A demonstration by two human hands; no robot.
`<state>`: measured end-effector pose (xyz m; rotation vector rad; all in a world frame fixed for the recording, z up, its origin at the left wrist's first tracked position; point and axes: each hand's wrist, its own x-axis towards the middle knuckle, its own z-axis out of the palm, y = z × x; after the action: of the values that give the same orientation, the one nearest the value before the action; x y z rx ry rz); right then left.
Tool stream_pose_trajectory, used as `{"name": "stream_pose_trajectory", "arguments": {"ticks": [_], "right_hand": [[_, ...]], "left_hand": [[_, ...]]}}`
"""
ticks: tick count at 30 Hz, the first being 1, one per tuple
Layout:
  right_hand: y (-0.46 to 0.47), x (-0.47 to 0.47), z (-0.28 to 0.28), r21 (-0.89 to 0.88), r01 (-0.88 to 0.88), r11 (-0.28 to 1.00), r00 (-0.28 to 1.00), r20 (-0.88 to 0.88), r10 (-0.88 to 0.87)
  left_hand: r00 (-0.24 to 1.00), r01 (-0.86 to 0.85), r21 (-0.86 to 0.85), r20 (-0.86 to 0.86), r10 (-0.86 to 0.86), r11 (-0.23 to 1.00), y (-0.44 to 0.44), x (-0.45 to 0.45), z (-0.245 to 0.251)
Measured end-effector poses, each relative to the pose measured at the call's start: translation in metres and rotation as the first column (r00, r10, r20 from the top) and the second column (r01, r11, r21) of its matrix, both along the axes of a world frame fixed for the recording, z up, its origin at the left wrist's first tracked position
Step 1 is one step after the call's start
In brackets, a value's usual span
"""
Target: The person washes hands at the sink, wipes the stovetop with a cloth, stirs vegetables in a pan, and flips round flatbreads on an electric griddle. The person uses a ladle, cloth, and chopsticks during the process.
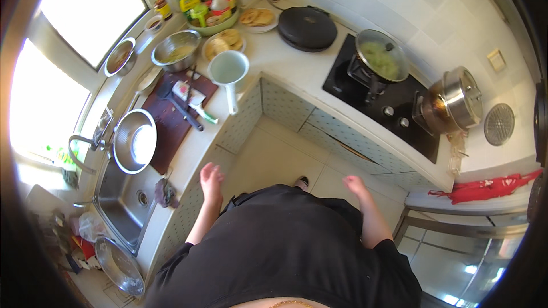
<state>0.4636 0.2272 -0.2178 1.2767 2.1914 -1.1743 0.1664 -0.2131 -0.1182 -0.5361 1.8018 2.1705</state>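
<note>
My left hand (211,179) hangs in the air beside the counter edge, its fingers slightly curled and nothing in them. A dark crumpled rag (166,193) lies on the sink's edge to its left. Over the floor on the other side of my body is my right hand (355,184); its fingers look curled, and no object shows in it. On the hob (338,72) stands a frying pan under a glass lid (382,55), with pale green food inside. A steel steamer pot (449,102) sits on the other burner.
A steel basin (135,141) rests by the sink (128,196). The brown cutting board (171,137) bears a black spatula (182,109) and a cleaver. Beyond are a pale green ladle-like scoop (229,68), a mixing bowl (176,51), plates of flatbreads (258,18) and a black electric griddle (307,28).
</note>
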Motion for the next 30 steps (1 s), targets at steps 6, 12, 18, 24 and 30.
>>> {"name": "stream_pose_trajectory", "arguments": {"ticks": [6, 12, 18, 24, 30], "right_hand": [[0.024, -0.106, 0.109, -0.001, -0.503, 0.864, 0.855, -0.146, 0.497], [-0.008, -0.131, 0.171, 0.250, -0.636, 0.730, 0.670, -0.290, 0.684], [-0.008, -0.134, 0.168, 0.139, -0.619, 0.773, 0.665, -0.431, 0.610], [0.037, -0.144, 0.187, 0.279, -0.617, 0.736, 0.720, -0.179, 0.671], [0.060, -0.174, 0.231, -0.091, -0.203, 0.975, 0.852, -0.508, 0.130]], "left_hand": [[0.942, 0.336, -0.008, 0.020, -0.336, 0.942, 0.111, 0.028, 0.011], [0.921, 0.389, -0.042, 0.052, -0.387, 0.920, 0.165, 0.040, 0.010], [0.882, 0.470, -0.061, 0.078, -0.465, 0.881, 0.204, 0.020, 0.003], [0.774, 0.554, -0.296, -0.160, -0.612, 0.778, 0.256, -0.018, 0.038], [0.494, -0.246, -0.657, -0.717, -0.491, 0.712, 0.218, -0.090, 0.106]]}}
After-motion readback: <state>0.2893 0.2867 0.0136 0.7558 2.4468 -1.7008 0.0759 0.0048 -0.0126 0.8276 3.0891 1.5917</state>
